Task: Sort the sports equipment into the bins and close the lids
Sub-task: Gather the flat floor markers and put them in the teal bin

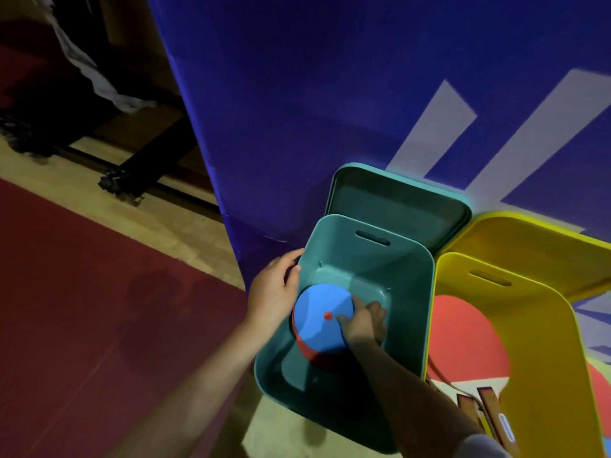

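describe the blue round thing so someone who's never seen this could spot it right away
Against the big blue banner stand two open bins; take the teal bin, left of the yellow bin. Inside it, held by both hands, sits the stack of discs: blue on top, red below, a red dot at its centre.

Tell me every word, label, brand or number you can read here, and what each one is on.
None can be read.
Blue banner: wide white strokes, cut off by the frame edge, spelling nothing legible.
Paddle handles in the yellow bin: a small pale badge, too blurred to read.
Blue disc in the teal bin: only a red centre dot, no text.
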`<state>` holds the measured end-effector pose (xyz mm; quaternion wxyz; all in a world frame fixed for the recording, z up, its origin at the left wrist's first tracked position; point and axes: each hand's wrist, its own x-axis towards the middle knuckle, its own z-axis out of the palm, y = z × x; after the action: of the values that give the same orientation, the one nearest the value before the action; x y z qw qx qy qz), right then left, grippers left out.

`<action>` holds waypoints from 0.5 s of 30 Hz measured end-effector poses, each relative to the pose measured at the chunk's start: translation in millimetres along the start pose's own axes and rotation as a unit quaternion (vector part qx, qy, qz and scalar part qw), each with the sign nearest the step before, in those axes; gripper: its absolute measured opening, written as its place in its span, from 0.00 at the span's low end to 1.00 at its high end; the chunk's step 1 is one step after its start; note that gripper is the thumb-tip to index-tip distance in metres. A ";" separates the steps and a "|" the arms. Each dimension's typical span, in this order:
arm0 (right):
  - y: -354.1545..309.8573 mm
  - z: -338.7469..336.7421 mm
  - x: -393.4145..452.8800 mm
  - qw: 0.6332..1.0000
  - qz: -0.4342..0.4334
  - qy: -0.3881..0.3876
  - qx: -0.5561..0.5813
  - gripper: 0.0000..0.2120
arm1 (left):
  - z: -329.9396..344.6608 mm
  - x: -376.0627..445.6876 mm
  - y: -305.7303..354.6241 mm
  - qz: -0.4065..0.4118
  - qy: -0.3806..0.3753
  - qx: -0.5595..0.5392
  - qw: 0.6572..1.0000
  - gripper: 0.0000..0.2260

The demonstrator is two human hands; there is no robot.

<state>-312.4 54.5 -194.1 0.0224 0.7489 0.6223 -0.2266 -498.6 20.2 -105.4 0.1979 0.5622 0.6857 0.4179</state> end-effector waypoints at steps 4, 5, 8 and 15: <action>-10.9 -30.3 -4.0 0.998 -0.037 0.023 0.039 0.21 | -4.1 0.0 6.4 0.008 -0.004 0.067 0.998 0.18; -16.7 -42.1 -7.7 0.994 -0.057 0.043 0.079 0.21 | -6.0 0.0 9.1 0.023 0.000 0.102 0.995 0.18; -26.8 -83.2 -29.3 0.958 -0.137 0.086 0.239 0.18 | -11.0 0.2 15.0 0.078 0.007 0.193 0.978 0.15; 68.9 -163.2 -100.6 0.865 -0.238 0.183 0.403 0.10 | -1.4 -11.1 85.8 0.179 -0.043 0.202 0.962 0.15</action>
<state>-209.0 -2.2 -28.0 -0.4498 0.5501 0.6290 -0.3153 -444.5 10.9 -38.6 0.0316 0.7213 0.6351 0.2745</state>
